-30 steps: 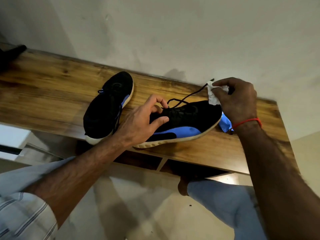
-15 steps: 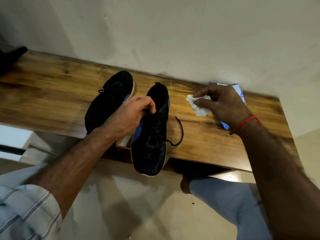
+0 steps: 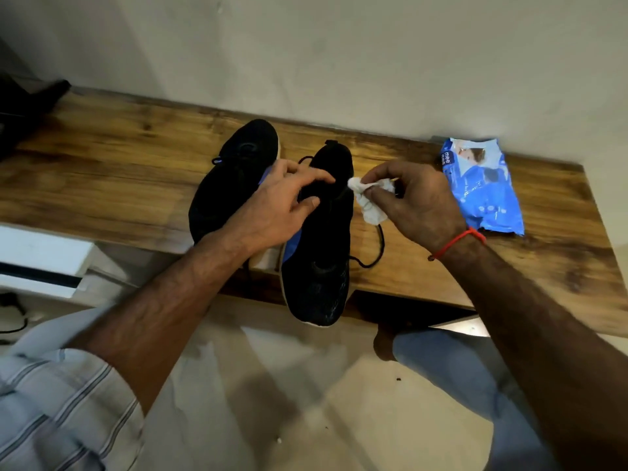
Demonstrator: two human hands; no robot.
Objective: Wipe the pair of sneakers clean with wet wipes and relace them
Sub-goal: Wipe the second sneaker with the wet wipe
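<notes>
On the brown wooden worktop (image 3: 102,185), 2 black knit sneakers lie side by side. The far black sneaker (image 3: 231,185) lies left of the near black sneaker (image 3: 323,253), whose toe overhangs the worktop's front edge. The left hand (image 3: 275,212) rests on the near sneaker, grip released. The right hand (image 3: 418,202) pinches a crumpled white wet wipe (image 3: 368,198) against that sneaker's right side. A blue plastic wipes pack (image 3: 482,188) lies right of it.

A home interior: a wood-grain bench (image 3: 102,185) against a plain plastered wall (image 3: 339,56), above a tiled floor (image 3: 306,402).

The blue wet-wipes pack (image 3: 482,186) on the wooden bench (image 3: 102,185) reads "mee mee"; its smaller print is illegible.
</notes>
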